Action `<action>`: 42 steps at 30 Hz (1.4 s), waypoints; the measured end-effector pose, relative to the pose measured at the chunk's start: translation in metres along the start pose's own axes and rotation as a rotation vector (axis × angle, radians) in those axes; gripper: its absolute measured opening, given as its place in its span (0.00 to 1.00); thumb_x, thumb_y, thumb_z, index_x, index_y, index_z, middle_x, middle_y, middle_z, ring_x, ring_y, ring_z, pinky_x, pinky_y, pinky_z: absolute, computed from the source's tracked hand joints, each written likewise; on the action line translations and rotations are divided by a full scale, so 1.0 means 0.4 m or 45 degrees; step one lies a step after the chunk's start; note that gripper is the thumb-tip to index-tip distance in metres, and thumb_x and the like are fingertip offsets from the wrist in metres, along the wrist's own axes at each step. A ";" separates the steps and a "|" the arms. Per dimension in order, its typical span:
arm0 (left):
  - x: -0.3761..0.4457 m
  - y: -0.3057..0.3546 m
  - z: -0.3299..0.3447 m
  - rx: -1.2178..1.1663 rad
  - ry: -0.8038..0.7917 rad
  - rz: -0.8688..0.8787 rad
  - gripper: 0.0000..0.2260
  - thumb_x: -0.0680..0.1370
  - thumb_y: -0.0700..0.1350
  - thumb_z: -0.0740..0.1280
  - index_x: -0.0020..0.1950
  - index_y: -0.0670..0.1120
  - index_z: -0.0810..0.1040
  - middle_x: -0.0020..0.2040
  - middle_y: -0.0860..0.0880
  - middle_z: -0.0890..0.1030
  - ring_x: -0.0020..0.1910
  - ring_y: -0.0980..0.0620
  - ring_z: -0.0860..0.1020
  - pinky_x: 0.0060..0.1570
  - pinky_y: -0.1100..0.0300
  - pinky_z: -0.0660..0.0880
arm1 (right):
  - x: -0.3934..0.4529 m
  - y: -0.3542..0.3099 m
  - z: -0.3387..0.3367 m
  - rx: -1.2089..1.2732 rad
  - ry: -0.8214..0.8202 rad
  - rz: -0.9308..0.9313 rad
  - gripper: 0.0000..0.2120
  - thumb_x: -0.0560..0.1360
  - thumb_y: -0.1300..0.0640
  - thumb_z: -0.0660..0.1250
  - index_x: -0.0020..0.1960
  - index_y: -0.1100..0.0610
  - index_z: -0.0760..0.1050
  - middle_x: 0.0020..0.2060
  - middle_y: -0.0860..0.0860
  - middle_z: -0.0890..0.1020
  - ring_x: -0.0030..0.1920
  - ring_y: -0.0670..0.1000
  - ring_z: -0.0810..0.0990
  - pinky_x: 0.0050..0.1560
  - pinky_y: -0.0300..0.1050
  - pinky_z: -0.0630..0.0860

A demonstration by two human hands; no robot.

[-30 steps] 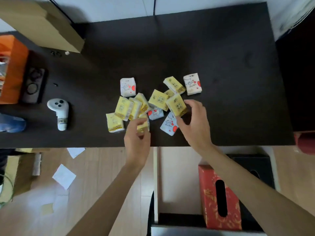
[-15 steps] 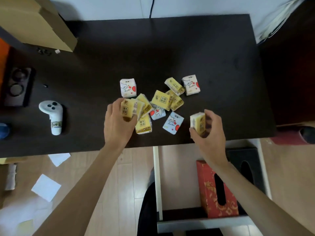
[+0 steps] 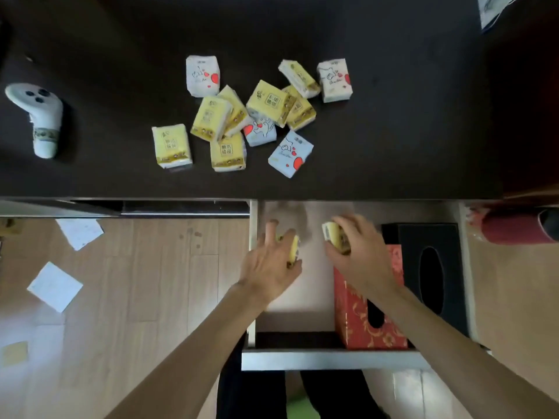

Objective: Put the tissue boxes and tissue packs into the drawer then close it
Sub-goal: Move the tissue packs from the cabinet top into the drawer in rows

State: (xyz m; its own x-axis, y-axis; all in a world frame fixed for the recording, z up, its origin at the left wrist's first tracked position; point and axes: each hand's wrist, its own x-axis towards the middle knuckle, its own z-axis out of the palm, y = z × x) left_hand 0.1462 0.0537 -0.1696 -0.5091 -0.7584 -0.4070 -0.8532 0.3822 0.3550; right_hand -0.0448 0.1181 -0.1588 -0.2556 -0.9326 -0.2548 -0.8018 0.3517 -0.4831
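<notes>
The white drawer [image 3: 332, 359] stands pulled open under the dark desk [image 3: 393, 131]. In it a red patterned tissue box [image 3: 357, 316] lies next to a black tissue box [image 3: 453, 267]. My left hand [image 3: 269, 264] is over the drawer's left part, shut on a yellow tissue pack [image 3: 293, 249]. My right hand [image 3: 360, 252] holds another yellow tissue pack [image 3: 334, 237] just beside it, above the red box's far end. Several yellow packs [image 3: 208, 117] and white packs with red hearts [image 3: 202, 74] lie scattered on the desk.
A white controller [image 3: 39, 116] lies at the desk's left. A red cylinder [image 3: 517, 226] sits right of the drawer. Paper scraps [image 3: 54, 285] lie on the wooden floor at the left. My legs show below the drawer front.
Both hands lifted a yellow pack each off the desk and brought them down and toward me over the open drawer. The view tilted down.
</notes>
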 end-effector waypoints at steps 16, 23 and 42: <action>0.038 -0.062 0.106 0.551 0.431 0.399 0.20 0.77 0.59 0.59 0.55 0.46 0.80 0.54 0.44 0.79 0.56 0.41 0.75 0.63 0.44 0.66 | 0.124 0.057 0.149 -0.340 0.002 -0.149 0.22 0.79 0.41 0.56 0.67 0.50 0.73 0.67 0.50 0.73 0.68 0.55 0.72 0.51 0.56 0.76; 0.025 -0.101 0.155 0.421 0.579 0.488 0.35 0.70 0.64 0.63 0.74 0.49 0.70 0.72 0.49 0.73 0.75 0.47 0.66 0.76 0.42 0.52 | 0.144 0.080 0.134 -0.388 -0.270 -0.254 0.43 0.64 0.46 0.68 0.78 0.46 0.59 0.76 0.44 0.64 0.77 0.49 0.57 0.54 0.52 0.62; 0.032 -0.092 0.159 0.697 0.441 0.337 0.24 0.68 0.68 0.65 0.57 0.55 0.78 0.52 0.52 0.81 0.59 0.49 0.76 0.68 0.47 0.52 | 0.073 0.036 0.119 -0.553 -0.104 -0.401 0.29 0.57 0.49 0.79 0.58 0.47 0.81 0.49 0.47 0.85 0.47 0.51 0.82 0.47 0.49 0.81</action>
State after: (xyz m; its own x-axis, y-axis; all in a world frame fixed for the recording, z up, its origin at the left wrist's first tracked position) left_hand 0.1638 0.0636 -0.2416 -0.7197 -0.6931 -0.0412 -0.6865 0.7192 -0.1071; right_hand -0.0380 0.0996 -0.2131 0.0621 -0.9720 -0.2265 -0.9867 -0.0257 -0.1604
